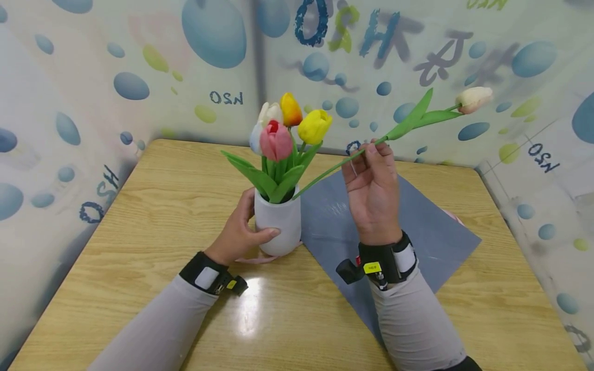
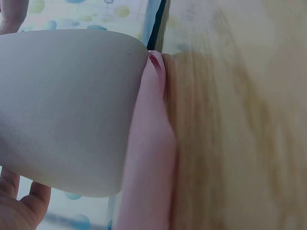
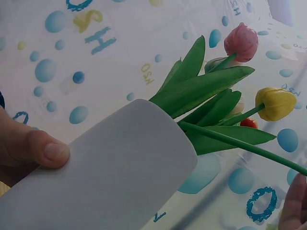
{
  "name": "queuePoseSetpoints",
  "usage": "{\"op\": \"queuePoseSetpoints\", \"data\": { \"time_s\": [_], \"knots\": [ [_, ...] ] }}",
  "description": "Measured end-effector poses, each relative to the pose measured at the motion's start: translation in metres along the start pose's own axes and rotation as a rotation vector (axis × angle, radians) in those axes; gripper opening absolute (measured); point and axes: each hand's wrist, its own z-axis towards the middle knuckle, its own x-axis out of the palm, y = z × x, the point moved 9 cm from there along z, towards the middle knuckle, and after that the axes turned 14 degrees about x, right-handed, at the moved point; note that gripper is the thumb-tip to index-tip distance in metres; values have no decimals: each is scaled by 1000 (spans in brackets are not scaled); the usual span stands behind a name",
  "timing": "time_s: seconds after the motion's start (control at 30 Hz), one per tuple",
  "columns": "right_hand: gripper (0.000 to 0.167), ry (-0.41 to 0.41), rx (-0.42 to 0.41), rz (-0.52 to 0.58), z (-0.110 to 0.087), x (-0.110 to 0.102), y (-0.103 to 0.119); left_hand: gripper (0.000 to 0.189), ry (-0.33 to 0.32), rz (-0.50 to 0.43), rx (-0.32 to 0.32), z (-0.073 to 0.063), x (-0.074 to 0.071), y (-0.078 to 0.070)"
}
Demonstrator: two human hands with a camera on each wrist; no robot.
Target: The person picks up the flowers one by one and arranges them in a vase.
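A white vase (image 1: pixel 284 226) stands upright on the table, and my left hand (image 1: pixel 238 232) grips its side, thumb across the front. Several artificial tulips, among them pink (image 1: pixel 276 141), yellow (image 1: pixel 315 127), orange-yellow (image 1: pixel 291 110) and white, rise from it with green leaves. Between thumb and fingers my right hand (image 1: pixel 375 193) pinches the stem of a pale pink-white tulip (image 1: pixel 473 99). That tulip slants up to the right, its lower stem end at the vase's mouth. In the right wrist view, its green stem (image 3: pixel 240 142) crosses the vase's rim beside the leaves.
A pink strip (image 2: pixel 149 153) runs along the vase's base on the wooden table (image 1: pixel 139 247). Under the right forearm lies a blue-grey sheet (image 1: pixel 431 232), with a bit of pink at its far right edge. Patterned white walls (image 1: pixel 185 93) enclose the table's back and sides.
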Motion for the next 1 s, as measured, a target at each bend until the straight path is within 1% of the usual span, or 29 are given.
{"op": "queuePoseSetpoints", "data": {
  "time_s": [0.23, 0.33, 0.47, 0.57, 0.8, 1.0],
  "knots": [
    [11, -8, -47, -91, -1, 4, 3, 87, 2, -8, -11, 0, 0, 1],
    [10, -4, -62, -104, -2, 7, 5, 87, 3, -6, -7, 0, 0, 0],
    [7, 23, -75, -122, -3, 13, 5, 87, 4, -5, -2, 0, 0, 0],
    [8, 54, -85, -155, -4, 19, 4, 87, 4, -6, 1, 0, 0, 0],
    [14, 101, -113, -309, -11, 34, -2, 87, 5, -8, 7, 0, 0, 0],
    [15, 174, -135, -433, -16, 48, -12, 87, 4, 2, 6, 0, 0, 0]
  ]
}}
